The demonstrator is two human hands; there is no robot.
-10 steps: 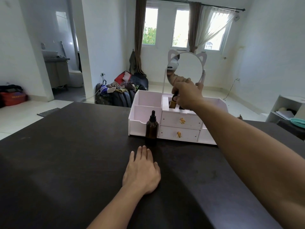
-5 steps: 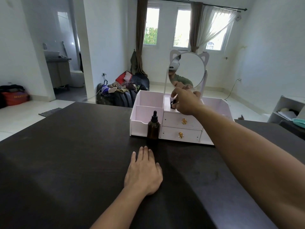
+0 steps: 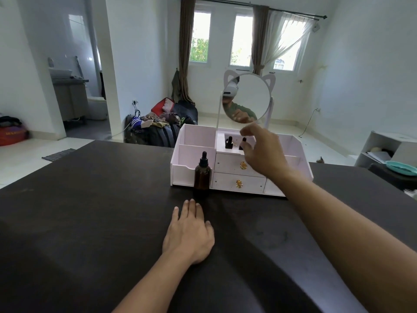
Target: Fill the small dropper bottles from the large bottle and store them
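A large amber dropper bottle with a black cap stands upright on the dark table, right in front of the white organizer. Two small dropper bottles, the left one and the right one, stand in the organizer's top middle compartment; only their black caps show. My right hand hovers just right of that compartment, fingers spread, holding nothing. My left hand lies flat on the table, palm down, a little in front of the large bottle.
The organizer has two drawers with gold knobs and a round cat-ear mirror on top. The dark table spreads all around it. Bags lie on the floor behind; a white shelf with a teal dish stands at the right.
My right hand let go of a small dropper bottle in the top compartment and drew back to the right, opening its fingers. My left hand stayed flat on the table.
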